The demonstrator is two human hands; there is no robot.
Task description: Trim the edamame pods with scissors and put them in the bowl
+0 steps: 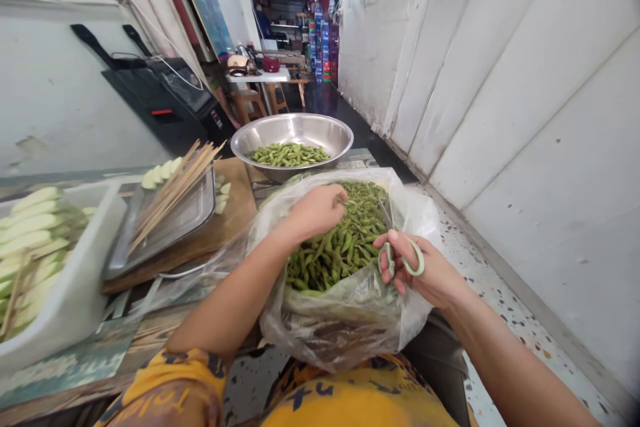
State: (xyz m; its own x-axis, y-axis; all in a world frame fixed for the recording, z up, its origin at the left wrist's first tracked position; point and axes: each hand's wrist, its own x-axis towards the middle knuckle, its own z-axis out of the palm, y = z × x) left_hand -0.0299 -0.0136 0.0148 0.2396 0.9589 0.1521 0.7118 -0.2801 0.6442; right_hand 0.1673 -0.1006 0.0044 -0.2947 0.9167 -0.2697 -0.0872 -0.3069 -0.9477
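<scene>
A clear plastic bag (420,213) full of green edamame pods (340,253) lies open in front of me. Over the pods at its left side, my left hand (320,210) is closed, with what looks like a single pod pinched at the fingertips. My right hand (433,273) grips a pair of scissors (416,259) with pale green handles, fingers through the loops. Their blades point up and away over the bag's right part, spread apart. Beyond the bag, a steel bowl (293,125) contains more pods (290,155).
On the left, a white tub (107,220) contains sliced pale vegetables (37,220). Beside it, a metal tray (205,203) with wooden skewers (175,193) rests on a wooden board (235,213). A white wall (525,80) runs along the right. Farther back stands a small table (280,75).
</scene>
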